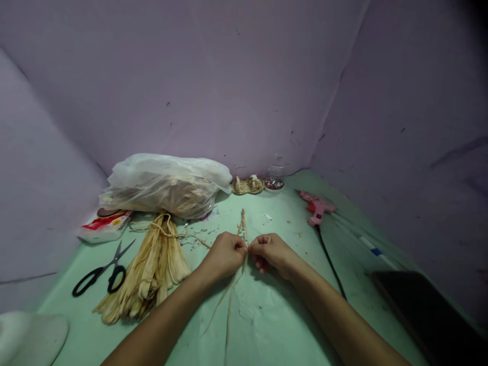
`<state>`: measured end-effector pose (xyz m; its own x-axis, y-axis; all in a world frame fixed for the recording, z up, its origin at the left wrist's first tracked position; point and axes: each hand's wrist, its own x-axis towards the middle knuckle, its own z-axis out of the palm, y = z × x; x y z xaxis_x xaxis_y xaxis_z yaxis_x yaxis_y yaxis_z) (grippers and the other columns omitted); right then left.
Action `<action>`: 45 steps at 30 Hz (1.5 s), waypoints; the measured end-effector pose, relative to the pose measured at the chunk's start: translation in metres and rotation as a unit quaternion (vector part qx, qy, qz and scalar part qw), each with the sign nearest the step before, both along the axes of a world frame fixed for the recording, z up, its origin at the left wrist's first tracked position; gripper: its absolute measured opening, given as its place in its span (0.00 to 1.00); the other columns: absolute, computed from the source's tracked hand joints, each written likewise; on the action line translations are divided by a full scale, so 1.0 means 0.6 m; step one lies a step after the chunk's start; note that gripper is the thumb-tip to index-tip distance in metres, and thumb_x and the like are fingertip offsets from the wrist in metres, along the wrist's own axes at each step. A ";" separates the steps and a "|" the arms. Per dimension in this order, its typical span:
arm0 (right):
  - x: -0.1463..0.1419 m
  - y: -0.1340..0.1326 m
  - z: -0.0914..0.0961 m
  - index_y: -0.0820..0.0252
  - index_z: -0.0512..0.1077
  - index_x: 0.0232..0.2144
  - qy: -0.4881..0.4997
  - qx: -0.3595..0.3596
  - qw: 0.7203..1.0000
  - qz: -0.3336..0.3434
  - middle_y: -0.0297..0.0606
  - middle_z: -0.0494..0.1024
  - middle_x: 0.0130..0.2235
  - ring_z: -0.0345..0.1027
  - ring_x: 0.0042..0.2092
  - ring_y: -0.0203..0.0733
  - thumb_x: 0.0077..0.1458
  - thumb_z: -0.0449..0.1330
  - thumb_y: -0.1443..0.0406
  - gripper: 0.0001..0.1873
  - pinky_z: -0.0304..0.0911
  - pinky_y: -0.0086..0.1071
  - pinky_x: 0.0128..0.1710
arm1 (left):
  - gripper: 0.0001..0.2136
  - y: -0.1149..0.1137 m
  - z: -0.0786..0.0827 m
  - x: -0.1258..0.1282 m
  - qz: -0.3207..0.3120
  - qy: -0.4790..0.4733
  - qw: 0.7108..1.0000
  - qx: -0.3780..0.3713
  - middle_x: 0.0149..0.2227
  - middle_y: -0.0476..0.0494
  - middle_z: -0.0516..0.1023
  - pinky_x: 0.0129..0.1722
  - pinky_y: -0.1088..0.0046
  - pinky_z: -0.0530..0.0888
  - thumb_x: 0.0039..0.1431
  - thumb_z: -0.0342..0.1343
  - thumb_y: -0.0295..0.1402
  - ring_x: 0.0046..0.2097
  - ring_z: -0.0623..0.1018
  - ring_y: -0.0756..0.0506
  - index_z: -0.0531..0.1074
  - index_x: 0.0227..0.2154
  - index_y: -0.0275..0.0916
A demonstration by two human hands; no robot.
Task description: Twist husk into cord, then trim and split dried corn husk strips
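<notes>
My left hand (pixel 227 252) and my right hand (pixel 271 254) meet near the middle of the green tabletop. Both are closed, thumbs against forefingers, pinching thin straw-coloured fibre strands (pixel 229 305). Beyond my fingertips a narrow braided part (pixel 243 223) of the same fibre stretches away from me. Loose ends trail back toward me below the left hand. Left of my left forearm lies a bundle of flat dried fibre strips (pixel 152 269), tied near its top with a twisted cord (pixel 173 235).
Black-handled scissors (pixel 109 272) lie open at left, beside a red-and-white box (pixel 107 223). A plastic bag (pixel 168 183), small woven slippers (pixel 247 186) and a container of beads (pixel 274 183) stand by the wall. At right are a pink glue gun (pixel 316 206), clear sticks (pixel 368 246) and a dark flat object (pixel 423 310).
</notes>
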<state>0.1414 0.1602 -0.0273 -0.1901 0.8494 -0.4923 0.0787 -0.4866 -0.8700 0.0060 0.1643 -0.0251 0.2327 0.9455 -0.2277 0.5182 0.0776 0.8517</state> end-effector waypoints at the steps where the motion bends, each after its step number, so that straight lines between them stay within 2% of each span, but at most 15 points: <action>1: 0.000 0.000 -0.001 0.64 0.63 0.15 0.001 0.000 1.000 0.000 0.27 0.62 0.11 0.55 0.12 0.28 0.39 0.51 0.75 0.07 0.55 0.21 0.09 | 0.06 -0.002 0.002 0.000 -0.005 0.004 1.000 -0.014 0.13 0.53 0.61 0.19 0.79 0.56 0.40 0.48 0.26 0.18 0.61 0.54 0.68 0.14 0.33; 5: -0.001 -0.002 -0.002 0.63 0.63 0.15 0.007 -0.006 1.000 0.003 0.27 0.63 0.12 0.56 0.12 0.28 0.38 0.51 0.75 0.06 0.55 0.21 0.10 | 0.11 -0.009 0.014 0.004 0.001 0.006 0.998 -0.070 0.12 0.54 0.62 0.14 0.78 0.58 0.44 0.45 0.26 0.13 0.63 0.52 0.71 0.30 0.31; 9: -0.001 -0.003 -0.001 0.63 0.63 0.16 0.014 -0.011 1.000 0.012 0.29 0.66 0.14 0.58 0.13 0.28 0.38 0.51 0.74 0.05 0.56 0.21 0.11 | 0.25 -0.018 0.026 0.015 0.044 0.003 0.997 -0.063 0.14 0.55 0.65 0.13 0.78 0.59 0.45 0.46 0.23 0.13 0.64 0.51 0.59 0.50 0.34; 13: 0.001 -0.002 -0.005 0.63 0.64 0.16 0.011 0.000 1.000 0.026 0.31 0.69 0.15 0.57 0.13 0.27 0.38 0.51 0.72 0.05 0.51 0.19 0.09 | 0.29 -0.034 0.023 0.025 0.037 0.051 0.998 0.007 0.17 0.51 0.69 0.19 0.77 0.63 0.46 0.47 0.23 0.17 0.68 0.51 0.55 0.55 0.35; 16: 0.002 -0.002 -0.014 0.63 0.65 0.17 -0.005 0.016 1.000 0.020 0.30 0.68 0.14 0.53 0.11 0.26 0.37 0.52 0.71 0.04 0.42 0.19 0.07 | 0.31 -0.049 0.021 0.030 0.031 0.148 0.985 0.083 0.23 0.45 0.75 0.25 0.75 0.64 0.48 0.48 0.25 0.25 0.72 0.48 0.51 0.58 0.36; 20: 0.000 -0.002 -0.022 0.62 0.65 0.18 -0.018 0.025 0.999 0.010 0.28 0.66 0.12 0.51 0.11 0.26 0.37 0.53 0.70 0.02 0.37 0.20 0.07 | 0.32 -0.069 0.025 0.044 0.017 0.260 0.960 0.099 0.31 0.39 0.77 0.29 0.71 0.64 0.50 0.47 0.27 0.33 0.74 0.42 0.46 0.60 0.38; 23: -0.003 -0.003 -0.020 0.61 0.63 0.17 -0.021 0.024 0.999 0.005 0.27 0.64 0.10 0.50 0.10 0.26 0.37 0.52 0.71 0.02 0.37 0.20 0.08 | 0.33 -0.080 0.024 0.054 0.004 0.282 0.955 0.091 0.34 0.37 0.77 0.30 0.70 0.64 0.50 0.46 0.26 0.35 0.75 0.40 0.44 0.60 0.39; 25: -0.005 -0.004 -0.016 0.61 0.61 0.16 -0.020 0.027 0.999 0.003 0.25 0.61 0.09 0.47 0.10 0.25 0.37 0.51 0.71 0.04 0.37 0.20 0.08 | 0.32 -0.082 0.026 0.054 -0.009 0.276 0.957 0.092 0.34 0.36 0.77 0.31 0.69 0.64 0.50 0.46 0.26 0.36 0.75 0.39 0.46 0.60 0.39; 27: -0.004 -0.006 -0.013 0.61 0.61 0.15 -0.016 0.029 0.999 0.002 0.24 0.58 0.08 0.43 0.09 0.24 0.38 0.51 0.72 0.05 0.36 0.21 0.08 | 0.29 -0.076 0.034 0.045 -0.033 0.249 0.962 0.105 0.34 0.36 0.77 0.31 0.69 0.65 0.49 0.49 0.28 0.36 0.75 0.39 0.55 0.57 0.39; 30: 0.000 -0.009 -0.008 0.61 0.62 0.17 -0.006 0.032 0.999 -0.001 0.23 0.58 0.10 0.43 0.10 0.24 0.39 0.51 0.71 0.03 0.35 0.21 0.09 | 0.17 -0.053 0.054 0.022 -0.020 0.169 0.979 0.110 0.29 0.38 0.77 0.29 0.71 0.66 0.47 0.51 0.31 0.30 0.75 0.42 0.71 0.42 0.38; 32: 0.004 -0.011 -0.005 0.62 0.63 0.19 0.004 0.038 0.999 0.000 0.24 0.61 0.13 0.45 0.11 0.24 0.39 0.52 0.70 0.01 0.37 0.21 0.09 | 0.15 -0.033 0.064 0.008 0.066 0.093 0.993 0.044 0.24 0.41 0.75 0.23 0.73 0.66 0.48 0.50 0.30 0.22 0.72 0.47 0.70 0.40 0.34; 34: 0.007 -0.013 -0.003 0.63 0.63 0.20 0.013 0.047 0.999 0.006 0.25 0.63 0.15 0.46 0.13 0.23 0.39 0.53 0.69 0.01 0.39 0.20 0.10 | 0.17 -0.018 0.064 0.002 0.124 -0.026 0.988 -0.083 0.21 0.46 0.72 0.16 0.75 0.63 0.47 0.49 0.27 0.16 0.68 0.50 0.65 0.43 0.32; 37: 0.009 -0.014 -0.002 0.63 0.64 0.20 0.016 0.061 0.998 0.019 0.26 0.64 0.16 0.47 0.14 0.23 0.39 0.54 0.67 0.04 0.40 0.20 0.11 | 0.15 -0.007 0.048 0.004 0.106 -0.178 0.950 -0.233 0.21 0.48 0.71 0.15 0.78 0.64 0.44 0.47 0.22 0.16 0.68 0.53 0.65 0.39 0.30; 40: 0.007 -0.012 -0.004 0.64 0.64 0.22 0.008 0.070 0.997 0.027 0.27 0.65 0.17 0.47 0.14 0.24 0.40 0.55 0.65 0.05 0.40 0.20 0.11 | 0.06 -0.004 0.030 0.008 0.064 -0.203 0.939 -0.271 0.19 0.45 0.70 0.15 0.80 0.65 0.45 0.46 0.22 0.16 0.68 0.54 0.68 0.25 0.29; 45: 0.009 -0.008 -0.012 0.62 0.63 0.22 -0.034 0.119 0.990 0.064 0.26 0.63 0.17 0.47 0.14 0.25 0.43 0.54 0.63 0.07 0.42 0.22 0.12 | 0.06 -0.004 0.020 0.009 0.061 -0.172 0.954 -0.239 0.12 0.52 0.63 0.11 0.81 0.59 0.44 0.48 0.22 0.12 0.63 0.55 0.64 0.15 0.33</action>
